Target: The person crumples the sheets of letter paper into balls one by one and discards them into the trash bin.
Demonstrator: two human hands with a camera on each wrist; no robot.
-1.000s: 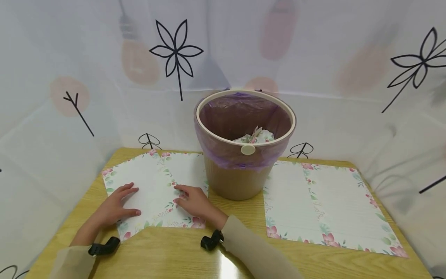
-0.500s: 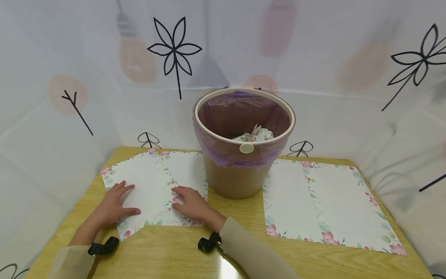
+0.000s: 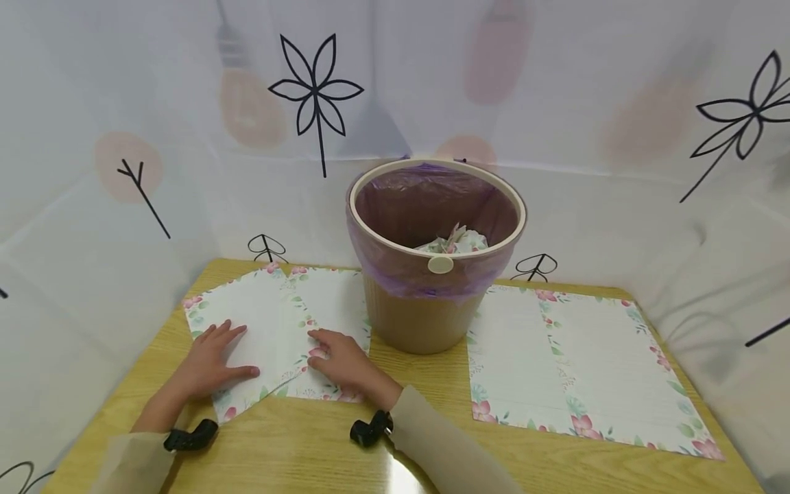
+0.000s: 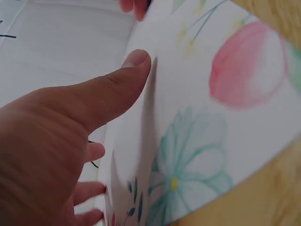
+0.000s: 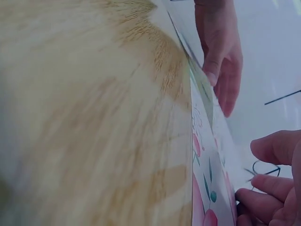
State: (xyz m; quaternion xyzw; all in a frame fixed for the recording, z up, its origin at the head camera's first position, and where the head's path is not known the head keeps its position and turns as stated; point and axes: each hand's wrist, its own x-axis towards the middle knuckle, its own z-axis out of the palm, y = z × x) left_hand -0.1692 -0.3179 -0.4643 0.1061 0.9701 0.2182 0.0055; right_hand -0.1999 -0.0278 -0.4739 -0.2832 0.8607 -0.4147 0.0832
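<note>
Two white sheets of floral-bordered paper overlap on the left of the table; the left sheet (image 3: pixel 271 309) lies slanted over the right sheet (image 3: pixel 339 295). My left hand (image 3: pixel 206 367) rests on the slanted sheet with fingers and thumb spread apart. A shadowed bulge shows in the paper (image 4: pixel 197 136) beside the thumb in the left wrist view. Over the pair's right side is my right hand (image 3: pixel 347 360), its thumb and forefinger apart with nothing pinched. In the right wrist view, the right hand's fingers (image 5: pixel 268 197) are loosely bent by the paper's edge.
A brown bin (image 3: pixel 420 322) with a purple liner stands at the back middle, crumpled floral paper (image 3: pixel 465 241) inside. More floral paper (image 3: pixel 592 363) lies flat on the right of the wooden table (image 3: pixel 308 446). A printed white cloth (image 3: pixel 555 89) hangs behind.
My left hand has shifted slightly right on the paper, and the slanted sheet's near edge now shows as a line across the other sheet. The right hand has barely moved.
</note>
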